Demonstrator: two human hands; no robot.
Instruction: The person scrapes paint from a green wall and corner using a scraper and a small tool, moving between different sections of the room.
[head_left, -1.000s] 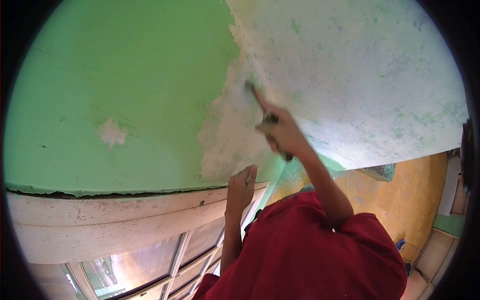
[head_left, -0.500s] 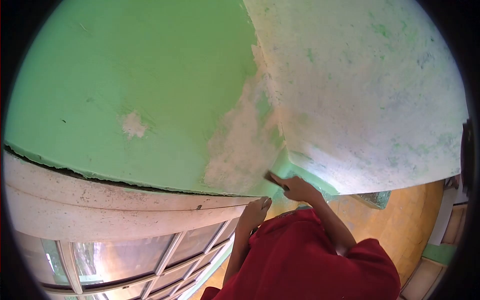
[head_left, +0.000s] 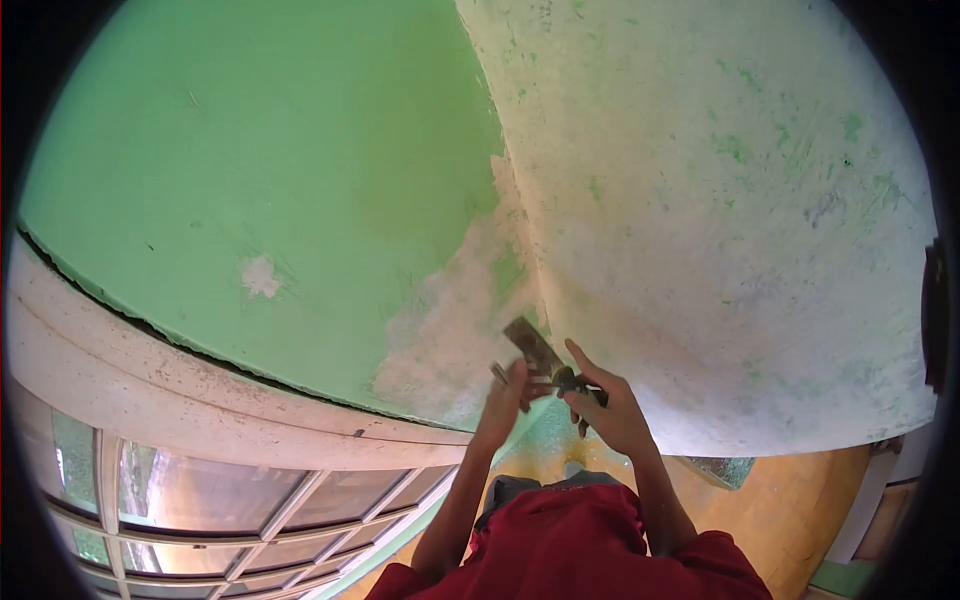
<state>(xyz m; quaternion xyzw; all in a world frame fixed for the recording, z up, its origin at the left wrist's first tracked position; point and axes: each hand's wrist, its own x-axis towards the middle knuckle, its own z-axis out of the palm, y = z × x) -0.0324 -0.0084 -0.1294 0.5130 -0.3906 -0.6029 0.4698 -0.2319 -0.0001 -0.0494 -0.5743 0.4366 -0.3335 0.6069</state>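
Scraper (head_left: 541,354), handle (head_left: 567,382) held in right hand (head_left: 615,412), blade (head_left: 524,336) beside left hand (head_left: 503,405), whose grip is unclear

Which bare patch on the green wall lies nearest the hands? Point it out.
The large, ragged patch along the corner. The other, a small blotch, sits apart, farther off to the left.

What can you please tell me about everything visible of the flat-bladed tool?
The flat-bladed tool has a broad, roughly rectangular blade, dull grey-brown and apparently metal, and a dark handle partly covered by the right hand, which grips it. It slants, blade toward the picture's upper left, near the wall corner. The left hand is beside it; whether those fingers touch it is unclear.
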